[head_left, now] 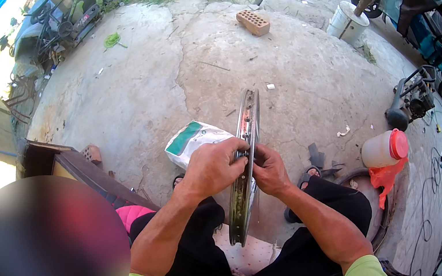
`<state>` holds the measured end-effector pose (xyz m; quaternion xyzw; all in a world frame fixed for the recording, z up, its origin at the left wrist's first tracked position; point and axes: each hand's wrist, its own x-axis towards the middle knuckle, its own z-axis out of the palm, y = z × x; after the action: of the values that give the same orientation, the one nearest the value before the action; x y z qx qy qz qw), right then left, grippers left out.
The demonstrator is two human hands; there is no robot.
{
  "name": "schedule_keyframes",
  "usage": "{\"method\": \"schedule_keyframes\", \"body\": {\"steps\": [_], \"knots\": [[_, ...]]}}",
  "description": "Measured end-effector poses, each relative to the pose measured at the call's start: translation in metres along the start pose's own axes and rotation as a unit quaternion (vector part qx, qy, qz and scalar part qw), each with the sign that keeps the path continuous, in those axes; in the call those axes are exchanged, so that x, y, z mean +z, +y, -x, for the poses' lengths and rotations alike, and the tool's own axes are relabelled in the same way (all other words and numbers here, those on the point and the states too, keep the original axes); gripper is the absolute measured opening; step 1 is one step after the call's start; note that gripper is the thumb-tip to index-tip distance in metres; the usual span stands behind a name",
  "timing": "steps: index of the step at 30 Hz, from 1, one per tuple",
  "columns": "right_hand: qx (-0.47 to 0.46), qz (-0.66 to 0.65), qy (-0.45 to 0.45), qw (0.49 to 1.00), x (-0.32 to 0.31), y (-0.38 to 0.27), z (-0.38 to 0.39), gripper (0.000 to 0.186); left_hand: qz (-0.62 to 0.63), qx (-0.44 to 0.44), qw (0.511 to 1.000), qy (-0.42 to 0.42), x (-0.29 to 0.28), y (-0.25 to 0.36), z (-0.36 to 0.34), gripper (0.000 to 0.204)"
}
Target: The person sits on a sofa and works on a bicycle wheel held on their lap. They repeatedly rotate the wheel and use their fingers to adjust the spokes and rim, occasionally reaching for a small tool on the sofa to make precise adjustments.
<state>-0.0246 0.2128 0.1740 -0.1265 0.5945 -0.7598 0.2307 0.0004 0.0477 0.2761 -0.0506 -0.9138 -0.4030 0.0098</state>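
Observation:
A metal wheel rim (238, 211) stands edge-on between my knees, its channel facing me. My left hand (215, 165) is closed on the rim's left side, thumb and fingers bent over its edge. On the opposite side, my right hand (270, 170) has its fingers curled in against the rim; the fingertips are partly hidden, and I cannot make out any small part between them. Just beyond my left hand lies a white bag (190, 146) with a green patch, partly covered by that hand.
A pale plastic jar (378, 150) with a red lid stands at right, beside a red plastic bag (385, 176) and a dark tyre (387, 218). Left is a brown wooden cabinet (96, 179). Farther off are a perforated brick (253, 22) and a white bucket (347, 23) holding a post.

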Motion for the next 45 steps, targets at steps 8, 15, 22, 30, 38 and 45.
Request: {"method": "schedule_keyframes", "body": {"steps": [8,15,22,30,38,45], "knots": [[0.014,-0.003,-0.011,1.0,0.001,-0.007,0.001,0.023,0.002,-0.009,1.0,-0.002,0.002,-0.005,0.001,0.019],[-0.007,-0.002,-0.014,1.0,-0.001,-0.001,-0.001,0.023,0.011,0.012,1.0,-0.009,0.001,-0.004,0.0,0.017],[-0.018,0.003,-0.011,1.0,-0.002,0.002,-0.002,0.022,0.019,-0.005,1.0,-0.014,0.0,0.001,-0.001,0.016],[0.009,-0.027,-0.026,0.999,0.003,-0.007,0.0,0.02,0.062,-0.006,0.998,0.01,0.002,-0.006,0.001,0.013],[0.019,0.056,-0.022,0.998,0.002,-0.007,0.0,0.019,0.671,-0.185,0.718,-0.005,-0.019,-0.025,-0.006,0.009],[0.023,0.054,-0.013,0.998,0.005,-0.012,0.003,0.017,0.651,-0.241,0.719,-0.004,-0.011,-0.028,-0.017,0.021]]}}
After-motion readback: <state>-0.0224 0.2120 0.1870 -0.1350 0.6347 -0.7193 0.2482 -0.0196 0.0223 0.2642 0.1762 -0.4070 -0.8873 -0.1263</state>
